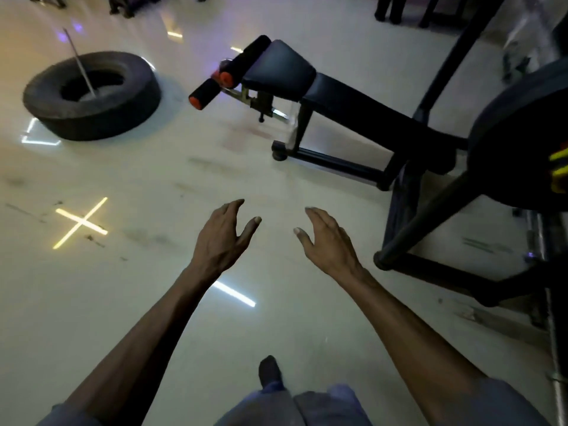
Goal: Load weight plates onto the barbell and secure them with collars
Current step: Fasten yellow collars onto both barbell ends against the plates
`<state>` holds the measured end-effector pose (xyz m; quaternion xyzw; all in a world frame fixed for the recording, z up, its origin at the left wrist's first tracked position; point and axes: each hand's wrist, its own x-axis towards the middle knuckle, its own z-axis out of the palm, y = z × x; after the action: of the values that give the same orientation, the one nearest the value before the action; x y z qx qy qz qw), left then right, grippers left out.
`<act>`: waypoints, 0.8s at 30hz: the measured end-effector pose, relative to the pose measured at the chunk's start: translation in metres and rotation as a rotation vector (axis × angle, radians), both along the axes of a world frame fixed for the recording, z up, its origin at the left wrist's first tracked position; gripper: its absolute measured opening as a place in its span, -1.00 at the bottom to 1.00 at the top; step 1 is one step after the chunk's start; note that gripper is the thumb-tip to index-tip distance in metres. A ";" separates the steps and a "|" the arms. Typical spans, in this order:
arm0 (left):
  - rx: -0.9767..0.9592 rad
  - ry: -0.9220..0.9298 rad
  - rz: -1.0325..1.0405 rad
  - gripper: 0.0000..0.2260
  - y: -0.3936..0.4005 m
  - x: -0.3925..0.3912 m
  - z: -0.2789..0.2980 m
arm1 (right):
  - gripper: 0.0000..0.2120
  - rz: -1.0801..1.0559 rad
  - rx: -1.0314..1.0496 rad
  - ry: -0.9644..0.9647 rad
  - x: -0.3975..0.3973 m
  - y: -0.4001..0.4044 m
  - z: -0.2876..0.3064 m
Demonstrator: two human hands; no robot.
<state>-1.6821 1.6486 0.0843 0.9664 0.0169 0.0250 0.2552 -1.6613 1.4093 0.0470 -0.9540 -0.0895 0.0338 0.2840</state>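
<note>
Your left hand [222, 238] and right hand [327, 241] hang empty over the floor, fingers loosely spread and palms facing each other. The nearest weight plate [519, 139] stands well off to the right of your right hand, so turn there and take its rim with both hands. The barbell [554, 321] is cut off at the right edge, and I can make out no collars.

A tyre [92, 95] lies on the floor [153, 287] near a padded bench [307, 81].
</note>
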 end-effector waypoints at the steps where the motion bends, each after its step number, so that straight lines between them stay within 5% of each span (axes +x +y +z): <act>1: 0.009 0.001 0.022 -0.43 0.022 0.007 0.002 | -0.42 0.021 -0.009 -0.007 0.013 0.020 0.003; 10: 0.047 -0.021 0.219 -0.41 0.198 0.099 0.018 | -0.43 0.191 0.017 -0.079 0.153 0.199 0.016; 24: 0.137 -0.003 0.355 -0.38 0.453 0.377 0.050 | -0.45 0.315 0.060 -0.101 0.454 0.484 0.043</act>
<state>-1.3048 2.1017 0.1346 0.9634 0.1849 0.0722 0.1804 -1.2069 1.8932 0.0904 -0.9198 -0.2533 0.0271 0.2986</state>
